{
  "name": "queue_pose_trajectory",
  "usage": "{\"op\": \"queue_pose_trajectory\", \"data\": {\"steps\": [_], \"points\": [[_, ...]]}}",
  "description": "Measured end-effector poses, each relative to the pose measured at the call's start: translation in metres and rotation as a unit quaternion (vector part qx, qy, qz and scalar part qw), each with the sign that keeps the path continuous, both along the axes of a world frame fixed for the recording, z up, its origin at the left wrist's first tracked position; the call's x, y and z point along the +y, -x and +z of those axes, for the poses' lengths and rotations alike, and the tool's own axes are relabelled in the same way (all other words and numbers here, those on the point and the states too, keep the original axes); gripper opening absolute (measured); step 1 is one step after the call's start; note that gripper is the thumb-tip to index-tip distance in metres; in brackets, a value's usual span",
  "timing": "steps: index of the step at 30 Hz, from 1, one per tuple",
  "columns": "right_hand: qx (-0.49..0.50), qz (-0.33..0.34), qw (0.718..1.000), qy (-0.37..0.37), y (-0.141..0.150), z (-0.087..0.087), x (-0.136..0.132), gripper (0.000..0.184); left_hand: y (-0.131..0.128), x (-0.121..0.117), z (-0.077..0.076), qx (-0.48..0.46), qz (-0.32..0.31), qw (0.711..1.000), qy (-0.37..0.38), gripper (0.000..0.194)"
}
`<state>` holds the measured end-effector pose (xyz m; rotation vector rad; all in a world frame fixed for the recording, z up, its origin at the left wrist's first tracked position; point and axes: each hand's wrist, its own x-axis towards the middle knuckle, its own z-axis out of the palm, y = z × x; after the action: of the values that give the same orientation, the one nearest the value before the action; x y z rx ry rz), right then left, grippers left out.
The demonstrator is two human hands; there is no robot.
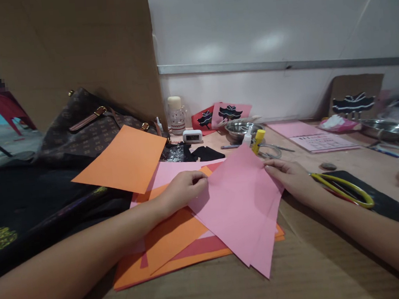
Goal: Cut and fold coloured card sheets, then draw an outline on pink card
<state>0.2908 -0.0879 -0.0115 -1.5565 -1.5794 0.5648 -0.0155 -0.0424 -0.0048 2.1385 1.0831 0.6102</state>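
Left hand [180, 192], one: fingers pinched on the left edge of the pink sheets [237, 197]. Right hand [293, 177], one: fingertips pinching their right edge. Pink sheets, at least two by their offset lower corners, raised between the fingers; exact number unclear. Hazards: slipping or fanning further apart, from the narrow edge grip; creasing, from uneven pull; snagging on the pile [172, 240], from low-hanging corners. Directly below the left fingers: that pile, one, of orange, red and pink paper, count hidden by overlap. Farther out, left of the left fingers: loose orange sheet [123, 160], one, tilted against the bag [61, 143], one; liable to slide, being poorly supported. Beyond the fingers: glue stick [259, 137], one; timer [192, 136], one; bowls [237, 131], two. Right of the right fingers, beside the wrist: scissors [362, 195], one pair
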Motion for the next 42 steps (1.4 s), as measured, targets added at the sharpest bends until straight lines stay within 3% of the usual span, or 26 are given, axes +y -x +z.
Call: {"op": "queue_pose_trajectory", "data": {"steps": [8, 23, 37, 42], "points": [[-0.004, 0.003, 1.0, 0.006, -0.0008, -0.0002, 0.0003, 0.03, -0.0007, -0.0027, 0.0012, -0.009, -0.001, 1.0, 0.019, 0.026], [-0.002, -0.005, 1.0, 0.018, 0.0038, 0.0036, -0.0022, 0.036, -0.0013, -0.0014, 0.002, -0.004, -0.006, 0.999, 0.034, 0.017], [-0.021, 0.006, 1.0, 0.009, 0.0018, 0.0031, -0.0019, 0.03, -0.0008, -0.0009, 0.0027, -0.007, -0.007, 0.998, 0.056, 0.015], [-0.024, 0.009, 1.0, 0.011, 0.0018, 0.0031, -0.002, 0.03, 0.0004, 0.0012, 0.0013, -0.021, -0.016, 0.999, 0.047, 0.022]]}}
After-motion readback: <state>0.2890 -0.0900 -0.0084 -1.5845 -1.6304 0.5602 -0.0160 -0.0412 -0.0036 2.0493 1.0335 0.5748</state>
